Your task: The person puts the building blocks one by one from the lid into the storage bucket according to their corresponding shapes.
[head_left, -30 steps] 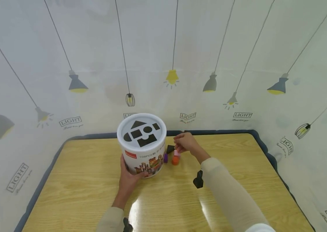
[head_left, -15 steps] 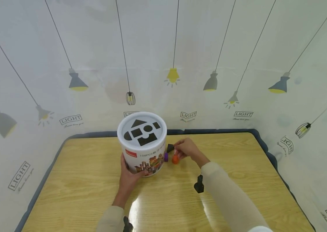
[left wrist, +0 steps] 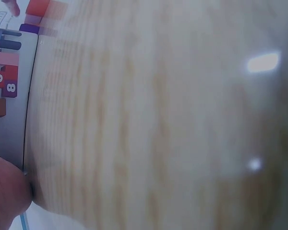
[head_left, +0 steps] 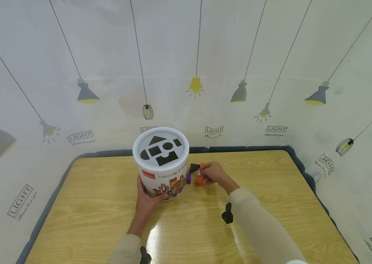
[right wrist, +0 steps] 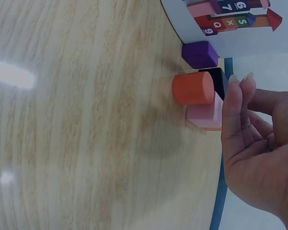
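Note:
My left hand [head_left: 147, 206] grips the lower left side of a white bucket of building blocks [head_left: 155, 178], thumb across its front. Its lid [head_left: 146, 141] has dark cut-out shapes. Right of the bucket, my right hand [head_left: 214, 172] has bent fingers with the tips close together at a small group of blocks. Any block between them is hidden. An orange cylinder [right wrist: 193, 88] lies nearest, before a pink block [right wrist: 201, 114]. A purple block [right wrist: 200, 54] sits beside the bucket, and a black triangular block [head_left: 194, 168] stands behind. Another orange piece [head_left: 202, 165] shows beyond my fingertips.
The wooden table [head_left: 100, 209] has a dark blue padded edge [head_left: 248, 149] along the back and sides. Pale walls printed with hanging lamps [head_left: 196, 86] rise around it. Light glints off the tabletop near my forearms.
My right hand has come down and slightly nearer, uncovering the orange piece at the back. The black triangular block has shifted slightly. My left hand and the bucket stay put.

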`<state>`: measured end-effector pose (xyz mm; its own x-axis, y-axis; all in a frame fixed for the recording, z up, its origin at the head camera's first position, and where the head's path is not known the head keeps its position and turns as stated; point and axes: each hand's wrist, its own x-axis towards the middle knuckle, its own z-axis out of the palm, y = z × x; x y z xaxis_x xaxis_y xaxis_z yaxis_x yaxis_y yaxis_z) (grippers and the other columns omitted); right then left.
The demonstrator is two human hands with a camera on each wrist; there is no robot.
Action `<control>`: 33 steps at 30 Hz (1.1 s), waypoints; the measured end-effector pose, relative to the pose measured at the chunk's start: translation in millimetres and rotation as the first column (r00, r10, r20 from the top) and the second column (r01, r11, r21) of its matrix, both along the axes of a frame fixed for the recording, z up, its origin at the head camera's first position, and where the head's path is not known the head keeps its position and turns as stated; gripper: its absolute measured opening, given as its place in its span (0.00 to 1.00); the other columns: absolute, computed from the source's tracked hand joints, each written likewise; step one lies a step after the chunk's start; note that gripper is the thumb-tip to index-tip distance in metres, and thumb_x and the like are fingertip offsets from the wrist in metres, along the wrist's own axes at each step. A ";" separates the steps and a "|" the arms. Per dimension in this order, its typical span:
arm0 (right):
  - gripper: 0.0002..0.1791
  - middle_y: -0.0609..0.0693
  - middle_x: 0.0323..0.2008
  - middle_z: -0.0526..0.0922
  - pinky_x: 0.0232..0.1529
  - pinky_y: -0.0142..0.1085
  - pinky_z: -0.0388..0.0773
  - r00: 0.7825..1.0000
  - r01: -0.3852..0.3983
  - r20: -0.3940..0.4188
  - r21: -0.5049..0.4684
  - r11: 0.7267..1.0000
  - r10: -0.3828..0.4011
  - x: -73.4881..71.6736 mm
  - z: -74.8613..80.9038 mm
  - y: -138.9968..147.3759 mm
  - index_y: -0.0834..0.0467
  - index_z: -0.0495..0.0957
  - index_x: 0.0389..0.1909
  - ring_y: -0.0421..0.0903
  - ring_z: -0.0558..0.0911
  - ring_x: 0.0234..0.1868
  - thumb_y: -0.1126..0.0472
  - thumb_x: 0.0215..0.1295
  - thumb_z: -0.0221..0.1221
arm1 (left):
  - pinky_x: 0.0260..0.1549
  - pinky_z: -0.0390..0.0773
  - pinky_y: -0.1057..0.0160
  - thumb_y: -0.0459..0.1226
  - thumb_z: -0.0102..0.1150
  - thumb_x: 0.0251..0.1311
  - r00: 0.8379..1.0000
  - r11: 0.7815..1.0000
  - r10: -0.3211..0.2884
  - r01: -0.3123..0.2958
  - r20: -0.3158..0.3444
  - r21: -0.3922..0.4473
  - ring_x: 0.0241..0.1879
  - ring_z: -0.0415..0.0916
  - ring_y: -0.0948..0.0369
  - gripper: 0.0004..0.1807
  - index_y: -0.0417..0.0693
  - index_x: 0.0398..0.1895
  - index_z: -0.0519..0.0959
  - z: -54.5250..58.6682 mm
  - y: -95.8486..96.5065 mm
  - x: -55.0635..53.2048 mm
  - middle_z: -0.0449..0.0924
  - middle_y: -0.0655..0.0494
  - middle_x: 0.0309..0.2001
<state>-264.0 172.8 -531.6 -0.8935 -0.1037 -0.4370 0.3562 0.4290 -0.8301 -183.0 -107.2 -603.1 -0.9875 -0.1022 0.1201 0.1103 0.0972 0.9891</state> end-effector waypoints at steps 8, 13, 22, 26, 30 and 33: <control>0.14 0.53 0.24 0.82 0.20 0.33 0.81 1.000 0.010 0.004 -0.011 1.000 -0.010 4.2 -6.2 0.4 0.68 0.79 0.49 0.40 0.77 0.16 0.64 0.68 0.55 | 0.74 0.45 0.47 0.39 0.81 0.37 1.000 1.000 -0.008 0.008 -0.005 -0.003 0.74 0.49 0.57 0.70 0.79 0.75 0.39 0.5 -0.6 -0.2 0.54 0.63 0.73; 0.15 0.53 0.23 0.82 0.19 0.33 0.81 1.000 0.020 -0.001 -0.025 0.999 -0.020 4.1 -7.3 0.5 0.68 0.78 0.51 0.40 0.77 0.15 0.65 0.67 0.55 | 0.74 0.47 0.49 0.39 0.81 0.37 1.000 1.000 -0.006 0.006 -0.003 -0.008 0.73 0.49 0.59 0.70 0.82 0.74 0.39 0.2 -0.6 -0.4 0.53 0.68 0.73; 0.19 0.52 0.22 0.81 0.21 0.36 0.82 0.998 0.054 -0.017 -0.046 0.997 -0.055 3.2 -7.7 -1.3 0.67 0.76 0.57 0.40 0.77 0.15 0.64 0.67 0.55 | 0.74 0.47 0.50 0.39 0.81 0.37 1.000 1.000 -0.007 0.007 -0.003 0.009 0.73 0.50 0.60 0.69 0.82 0.74 0.39 0.2 -0.7 1.1 0.52 0.68 0.73; 0.19 0.51 0.20 0.80 0.21 0.37 0.83 0.998 0.062 -0.029 -0.052 0.997 -0.064 2.8 -10.0 -1.3 0.66 0.76 0.57 0.41 0.77 0.14 0.64 0.67 0.56 | 0.74 0.48 0.50 0.40 0.81 0.37 1.000 1.000 -0.007 0.007 -0.004 0.012 0.73 0.50 0.61 0.69 0.83 0.74 0.39 0.0 -0.5 1.5 0.53 0.70 0.73; 0.18 0.52 0.21 0.80 0.20 0.36 0.83 0.998 0.051 -0.020 -0.043 0.998 -0.052 3.0 -12.2 -0.9 0.66 0.76 0.56 0.40 0.77 0.14 0.65 0.67 0.56 | 0.74 0.47 0.50 0.40 0.81 0.38 1.000 1.000 -0.008 0.008 -0.005 0.010 0.73 0.50 0.61 0.69 0.83 0.74 0.39 -0.6 -0.6 1.4 0.53 0.70 0.73; 0.19 0.52 0.21 0.80 0.22 0.37 0.83 0.999 0.045 -0.005 -0.027 0.999 -0.045 4.0 -13.0 -0.2 0.65 0.75 0.58 0.41 0.77 0.15 0.67 0.66 0.55 | 0.74 0.47 0.49 0.40 0.81 0.38 1.000 1.000 -0.009 0.009 -0.001 0.005 0.73 0.49 0.60 0.68 0.83 0.74 0.39 -1.1 -0.9 1.3 0.53 0.69 0.73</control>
